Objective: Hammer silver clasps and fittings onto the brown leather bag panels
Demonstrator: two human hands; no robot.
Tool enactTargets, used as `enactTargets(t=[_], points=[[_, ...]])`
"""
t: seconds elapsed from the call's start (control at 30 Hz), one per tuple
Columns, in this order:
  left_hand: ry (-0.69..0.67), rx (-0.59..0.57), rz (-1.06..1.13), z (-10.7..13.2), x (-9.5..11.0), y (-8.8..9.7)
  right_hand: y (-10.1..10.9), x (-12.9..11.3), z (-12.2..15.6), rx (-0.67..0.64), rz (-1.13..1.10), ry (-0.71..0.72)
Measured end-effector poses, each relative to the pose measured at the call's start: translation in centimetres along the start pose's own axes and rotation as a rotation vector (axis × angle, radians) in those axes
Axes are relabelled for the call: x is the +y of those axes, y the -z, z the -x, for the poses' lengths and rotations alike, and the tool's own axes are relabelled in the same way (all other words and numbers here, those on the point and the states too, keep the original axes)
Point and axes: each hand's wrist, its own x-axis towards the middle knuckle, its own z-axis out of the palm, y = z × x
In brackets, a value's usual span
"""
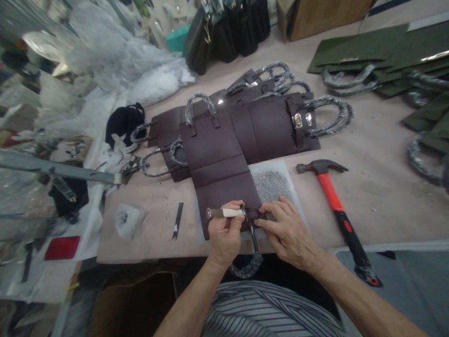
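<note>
A dark brown leather bag panel (217, 159) lies flat in front of me, its near end at the table's front edge. My left hand (224, 231) is closed round a small tool with a pale handle and metal end (224, 213), held sideways over that near end. My right hand (286, 229) presses with pinched fingers on the strap tab (257, 214) of a plastic-wrapped handle (250, 262) that hangs over the edge. A white pad (273, 182) lies under the panel.
A red-handled hammer (333, 196) lies to the right. More brown panels with wrapped handles (280, 112) are stacked behind, green panels (386, 51) far right, black bags (224, 32) at the back. A thin blade tool (178, 220) and a small plastic bag (128, 220) lie left.
</note>
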Motion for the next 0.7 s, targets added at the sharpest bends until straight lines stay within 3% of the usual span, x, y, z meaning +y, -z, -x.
enactTargets(t=[0.43,0.7], points=[[-0.085,-0.049,-0.119,0.06,-0.22,0.06,0.35,-0.11,-0.30,-0.040,-0.021,-0.039],[-0.222,-0.079,-0.173,-0.30,0.55,-0.03,0.32,0.25,0.03,-0.014,-0.016,0.056]])
